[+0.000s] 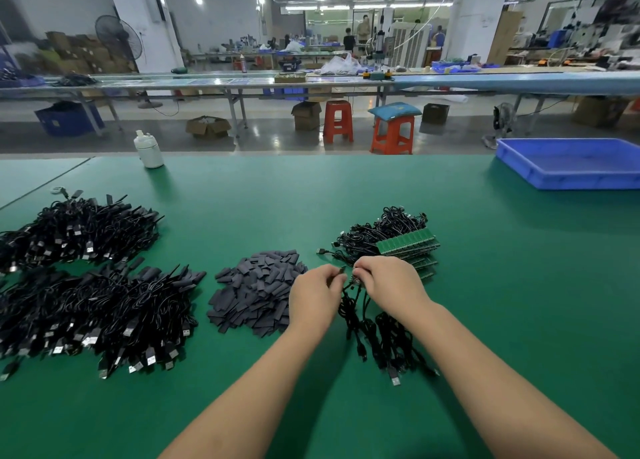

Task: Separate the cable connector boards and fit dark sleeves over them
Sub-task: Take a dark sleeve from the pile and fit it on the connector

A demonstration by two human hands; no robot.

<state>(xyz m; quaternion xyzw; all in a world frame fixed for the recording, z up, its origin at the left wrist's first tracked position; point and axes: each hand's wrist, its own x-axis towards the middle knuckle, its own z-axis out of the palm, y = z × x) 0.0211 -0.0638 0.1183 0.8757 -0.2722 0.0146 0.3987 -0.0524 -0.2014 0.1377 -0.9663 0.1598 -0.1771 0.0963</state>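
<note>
Head view: the left hand [317, 294] and the right hand [389, 282] meet just above the tabletop [485, 302], fingertips almost touching. Both pinch something small between them, most likely a connector board at the end of a cable, though the piece itself is too hidden to make out. A bundle of black cables [377, 341] hangs from that pinch and trails back toward the person, plugs lying on the green surface.

Just beyond the right hand sits a stack of green boards [410, 245], still joined in strips with their cables tangled behind them. This is the stock yet to be split apart. Just left of the left hand lies a heap of dark sleeves [256, 292], flat and loose, touching nothing in the hands.

Farther left are two big piles of finished cables [90, 306], many showing a dark sleeved end, which suggests a large share of the work is already done. The upper pile [76, 231] looks much the same.

I judge the step in hand to be separating one board from its neighbours; sleeving it comes after. What remains appears to be the stack by the right hand and the bundle now held.

A blue tray [571, 162] stands at the far right, and a white bottle [148, 150] at the far edge.
</note>
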